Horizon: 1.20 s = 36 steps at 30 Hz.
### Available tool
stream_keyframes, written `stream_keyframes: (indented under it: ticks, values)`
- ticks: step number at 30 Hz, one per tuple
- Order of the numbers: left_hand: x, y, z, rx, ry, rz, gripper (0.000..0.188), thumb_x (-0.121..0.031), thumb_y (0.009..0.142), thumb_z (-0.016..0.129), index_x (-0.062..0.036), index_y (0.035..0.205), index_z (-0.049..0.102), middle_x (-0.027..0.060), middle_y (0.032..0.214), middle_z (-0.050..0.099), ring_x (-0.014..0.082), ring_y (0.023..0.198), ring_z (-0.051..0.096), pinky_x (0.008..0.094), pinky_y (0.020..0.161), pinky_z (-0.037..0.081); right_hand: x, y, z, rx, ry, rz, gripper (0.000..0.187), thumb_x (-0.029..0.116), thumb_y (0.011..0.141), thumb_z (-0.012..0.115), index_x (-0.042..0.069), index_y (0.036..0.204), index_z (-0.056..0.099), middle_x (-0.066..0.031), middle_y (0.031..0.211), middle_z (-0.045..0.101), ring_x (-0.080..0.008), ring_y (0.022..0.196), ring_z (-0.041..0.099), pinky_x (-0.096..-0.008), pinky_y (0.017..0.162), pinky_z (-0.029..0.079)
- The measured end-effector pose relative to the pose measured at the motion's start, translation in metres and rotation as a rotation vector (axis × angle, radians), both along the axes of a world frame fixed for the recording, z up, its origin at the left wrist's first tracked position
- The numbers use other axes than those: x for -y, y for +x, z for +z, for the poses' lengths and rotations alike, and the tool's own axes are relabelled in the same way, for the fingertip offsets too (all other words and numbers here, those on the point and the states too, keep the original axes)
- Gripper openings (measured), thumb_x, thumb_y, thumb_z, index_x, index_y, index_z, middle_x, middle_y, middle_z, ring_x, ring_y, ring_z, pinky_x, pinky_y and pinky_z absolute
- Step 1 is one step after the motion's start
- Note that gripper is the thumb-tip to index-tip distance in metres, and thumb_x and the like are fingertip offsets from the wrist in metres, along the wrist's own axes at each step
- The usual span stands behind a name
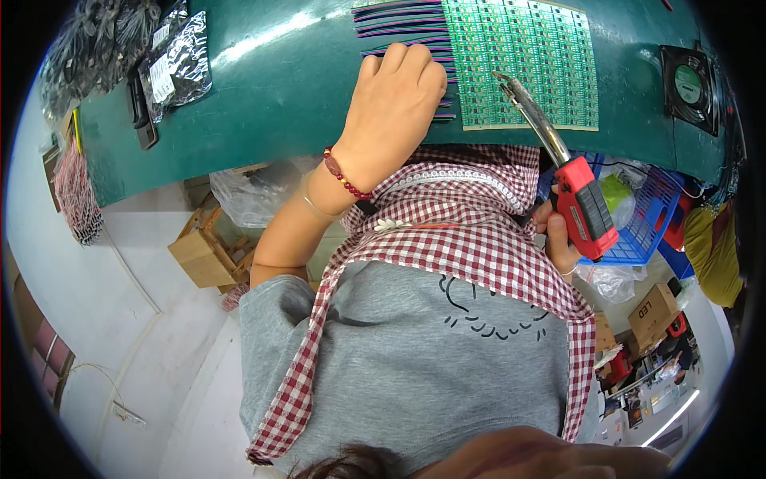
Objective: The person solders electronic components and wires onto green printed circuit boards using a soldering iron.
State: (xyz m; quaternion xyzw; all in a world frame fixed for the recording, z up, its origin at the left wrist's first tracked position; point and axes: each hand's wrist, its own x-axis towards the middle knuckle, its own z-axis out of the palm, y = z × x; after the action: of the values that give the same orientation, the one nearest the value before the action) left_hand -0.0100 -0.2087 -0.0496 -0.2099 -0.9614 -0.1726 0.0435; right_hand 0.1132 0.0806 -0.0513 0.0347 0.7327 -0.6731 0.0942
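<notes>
My left hand (395,100) is curled, knuckles up, over a row of thin multi-coloured wires (403,24) on the green table. Its fingertips are hidden beneath it, so what they pinch does not show. Against the wires' right ends lies a panel of small green circuit boards (558,72). My right hand (558,241) grips a red and black soldering gun (589,209), partly hidden behind its handle. The gun's metal barrel slants up and left, and its tip is over the panel's lower left part; contact is unclear.
The green table (279,104) holds dark plastic bags (182,60) at the left and a black fan (690,86) at the right. Bundled red and white wires (76,195) hang off its left end. Below the right edge sits a blue basket (642,231); a wooden stool (203,247) stands at lower left.
</notes>
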Motion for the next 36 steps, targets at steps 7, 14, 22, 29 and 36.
stream_keyframes:
  ticks: [7, 14, 22, 29, 36]
  values:
    - [-0.003, -0.005, -0.002, -0.107, 0.312, -0.019, 0.007, -0.006, 0.083, 0.066, -0.0072, 0.086, 0.060, 0.0054, 0.083, 0.058, 0.0263, 0.080, 0.058, 0.0368, 0.071, 0.046, 0.005, 0.001, 0.000, 0.008, -0.045, -0.046, 0.011, 0.007, 0.090, 0.062, 0.000, 0.099, 0.062, -0.0032, 0.077, 0.060, -0.0123, 0.068, 0.055, -0.0283, 0.062, 0.043]
    - [-0.001, -0.003, -0.009, -0.037, 0.288, -0.028, 0.010, -0.008, 0.081, 0.070, -0.0076, 0.085, 0.061, 0.0042, 0.082, 0.058, 0.0234, 0.076, 0.062, 0.0342, 0.063, 0.051, 0.006, 0.001, -0.004, 0.075, -0.117, -0.010, 0.014, 0.008, 0.090, 0.063, -0.001, 0.102, 0.063, -0.0029, 0.079, 0.061, -0.0129, 0.069, 0.055, -0.0285, 0.063, 0.044]
    - [0.000, -0.004, -0.010, -0.037, 0.245, -0.030, 0.011, -0.010, 0.080, 0.071, -0.0087, 0.084, 0.061, 0.0038, 0.081, 0.057, 0.0228, 0.076, 0.062, 0.0338, 0.063, 0.051, 0.001, 0.002, -0.015, 0.111, -0.019, 0.095, 0.013, 0.006, 0.091, 0.064, 0.000, 0.103, 0.065, -0.0039, 0.086, 0.064, -0.0137, 0.080, 0.059, -0.0310, 0.072, 0.048]
    - [0.000, -0.006, -0.010, -0.025, 0.235, -0.042, 0.010, -0.011, 0.080, 0.071, -0.0090, 0.084, 0.062, 0.0035, 0.081, 0.057, 0.0230, 0.076, 0.062, 0.0345, 0.063, 0.051, -0.004, 0.002, -0.024, 0.028, 0.093, 0.106, 0.015, 0.008, 0.087, 0.069, 0.001, 0.100, 0.068, -0.0054, 0.086, 0.067, -0.0157, 0.076, 0.063, -0.0305, 0.070, 0.050]
    - [0.001, -0.004, -0.011, -0.026, 0.233, -0.032, 0.009, -0.011, 0.081, 0.070, -0.0088, 0.084, 0.062, 0.0036, 0.081, 0.057, 0.0228, 0.075, 0.062, 0.0344, 0.063, 0.051, 0.001, 0.002, -0.014, 0.046, 0.050, 0.014, 0.015, 0.008, 0.083, 0.071, 0.002, 0.096, 0.070, -0.0078, 0.084, 0.070, -0.0178, 0.072, 0.067, -0.0303, 0.066, 0.051]
